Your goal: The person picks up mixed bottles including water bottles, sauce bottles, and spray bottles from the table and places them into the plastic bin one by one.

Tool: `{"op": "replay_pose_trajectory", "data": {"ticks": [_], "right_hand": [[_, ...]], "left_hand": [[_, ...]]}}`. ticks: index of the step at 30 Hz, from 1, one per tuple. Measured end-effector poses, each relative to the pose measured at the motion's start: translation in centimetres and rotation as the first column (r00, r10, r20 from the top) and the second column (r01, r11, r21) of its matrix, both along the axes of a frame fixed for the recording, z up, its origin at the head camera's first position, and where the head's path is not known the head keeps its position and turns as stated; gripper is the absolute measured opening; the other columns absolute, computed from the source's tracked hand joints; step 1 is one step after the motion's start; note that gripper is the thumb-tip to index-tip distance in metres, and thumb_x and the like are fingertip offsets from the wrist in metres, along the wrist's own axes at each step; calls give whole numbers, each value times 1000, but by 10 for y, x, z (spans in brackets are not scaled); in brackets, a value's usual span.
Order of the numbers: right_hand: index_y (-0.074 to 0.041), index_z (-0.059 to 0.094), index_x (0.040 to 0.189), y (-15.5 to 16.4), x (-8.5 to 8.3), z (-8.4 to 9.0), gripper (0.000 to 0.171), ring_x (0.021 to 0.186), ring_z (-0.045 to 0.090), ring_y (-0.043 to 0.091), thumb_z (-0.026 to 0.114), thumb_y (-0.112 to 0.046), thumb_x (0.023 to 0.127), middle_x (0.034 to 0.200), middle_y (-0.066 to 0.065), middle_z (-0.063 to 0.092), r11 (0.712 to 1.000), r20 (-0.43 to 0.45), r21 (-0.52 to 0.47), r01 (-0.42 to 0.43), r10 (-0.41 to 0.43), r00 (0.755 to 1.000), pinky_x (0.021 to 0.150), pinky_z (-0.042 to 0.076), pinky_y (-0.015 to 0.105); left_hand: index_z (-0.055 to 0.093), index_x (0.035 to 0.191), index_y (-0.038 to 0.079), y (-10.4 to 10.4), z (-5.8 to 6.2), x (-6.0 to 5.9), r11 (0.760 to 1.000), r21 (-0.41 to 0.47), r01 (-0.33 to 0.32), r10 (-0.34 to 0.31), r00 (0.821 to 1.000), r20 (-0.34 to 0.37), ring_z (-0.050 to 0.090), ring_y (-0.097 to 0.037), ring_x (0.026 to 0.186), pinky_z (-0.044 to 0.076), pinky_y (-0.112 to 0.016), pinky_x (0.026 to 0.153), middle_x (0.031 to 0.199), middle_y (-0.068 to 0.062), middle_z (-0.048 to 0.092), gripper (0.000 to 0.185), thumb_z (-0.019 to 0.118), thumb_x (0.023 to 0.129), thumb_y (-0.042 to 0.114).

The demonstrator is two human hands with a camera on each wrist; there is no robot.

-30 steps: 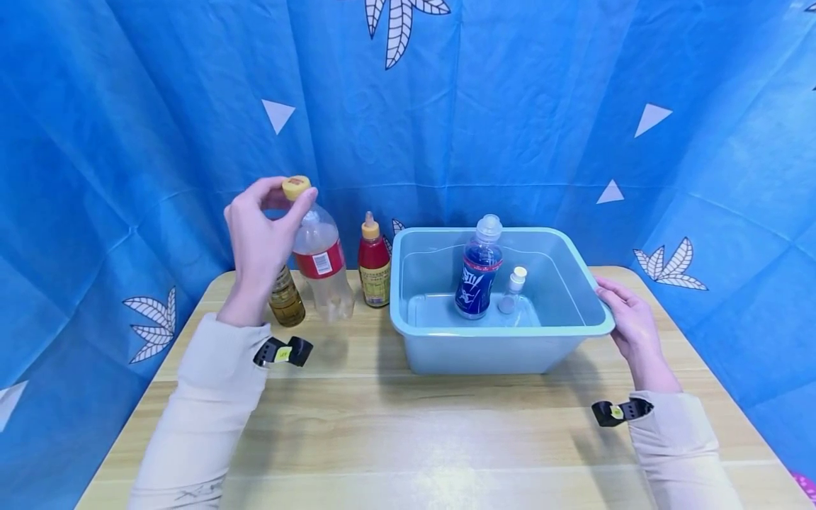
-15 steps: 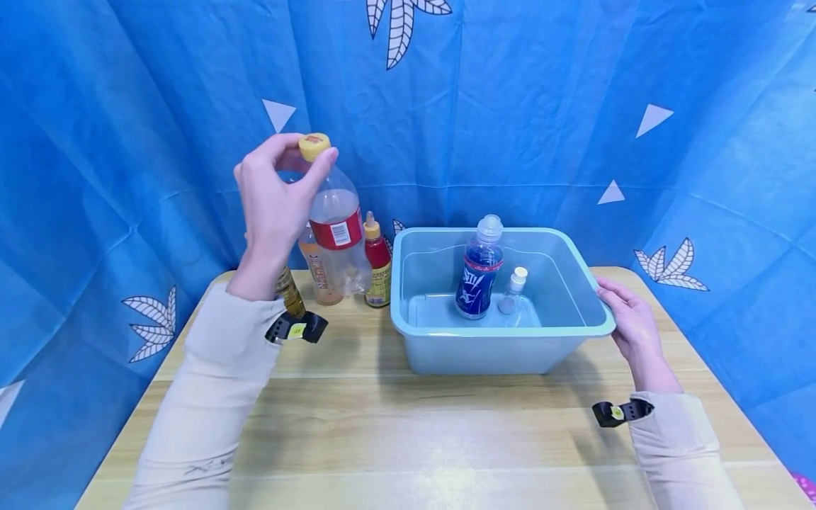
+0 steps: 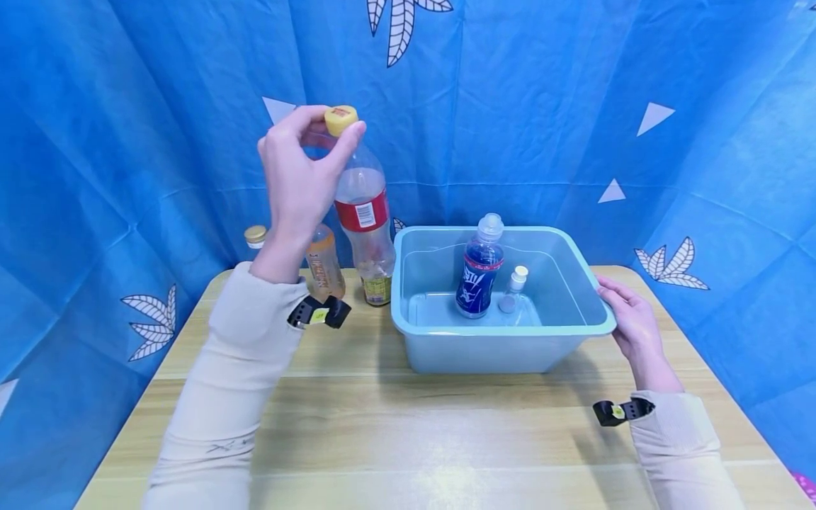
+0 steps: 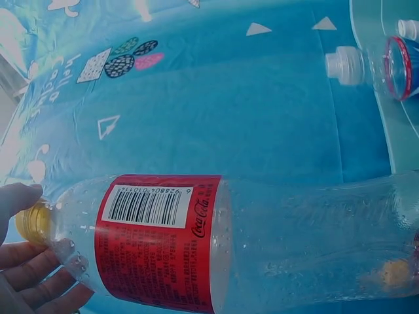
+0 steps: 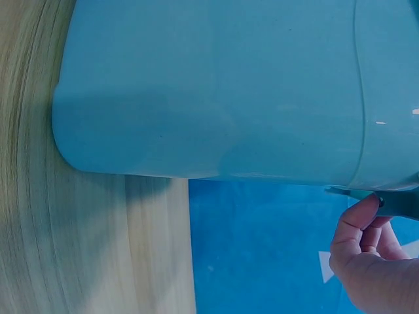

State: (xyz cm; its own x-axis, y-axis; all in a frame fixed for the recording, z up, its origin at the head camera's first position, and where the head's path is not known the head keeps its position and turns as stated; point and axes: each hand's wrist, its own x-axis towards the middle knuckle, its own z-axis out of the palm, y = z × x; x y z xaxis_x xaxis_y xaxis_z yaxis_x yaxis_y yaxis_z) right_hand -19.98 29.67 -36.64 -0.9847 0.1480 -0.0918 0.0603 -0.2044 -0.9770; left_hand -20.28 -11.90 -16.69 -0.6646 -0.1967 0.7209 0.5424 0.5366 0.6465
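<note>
My left hand pinches the yellow cap of a large clear plastic cola bottle between thumb and fingers. The bottle hangs upright, left of a light blue plastic tub. Its red label with a barcode fills the left wrist view, and the bottle looks empty. My right hand grips the tub's right rim, with the thumb and curled fingers seen on it in the right wrist view. Inside the tub stand a dark blue bottle with a clear cap and a small clear bottle with a white cap.
Behind the cola bottle, a sauce bottle is mostly hidden. An orange-tinted bottle stands left of it. A gold-capped bottle is partly covered by my left forearm. A blue curtain hangs behind the wooden table.
My left hand has lifted the cola bottle from the table and carried it up and to the right, beside the tub. The right hand and the tub have stayed put.
</note>
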Motion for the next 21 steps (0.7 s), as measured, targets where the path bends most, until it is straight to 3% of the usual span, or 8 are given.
{"op": "replay_pose_trajectory", "data": {"ticks": [9, 21], "right_hand": [[-17, 64, 107, 1, 0, -1, 23, 77, 60, 5, 60, -17, 85, 93, -11, 61, 1000, -15, -15, -10, 10, 1000, 62, 50, 19], [-18, 66, 101, 0, -1, -3, 18, 76, 61, 6, 60, -15, 85, 91, -10, 62, 999, -14, -40, -18, 18, 1000, 62, 50, 20]], "left_hand": [[63, 105, 6, 19, 0, -10, 999, 20, 44, -44, 999, 7, 54, -13, 85, 40, -20, 76, 98, -4, 62, 40, 66, 78, 35], [61, 107, 6, 43, -8, -33, 996, 33, 87, -88, 995, 55, 54, -11, 85, 43, -21, 74, 97, -4, 61, 40, 64, 80, 36]]}}
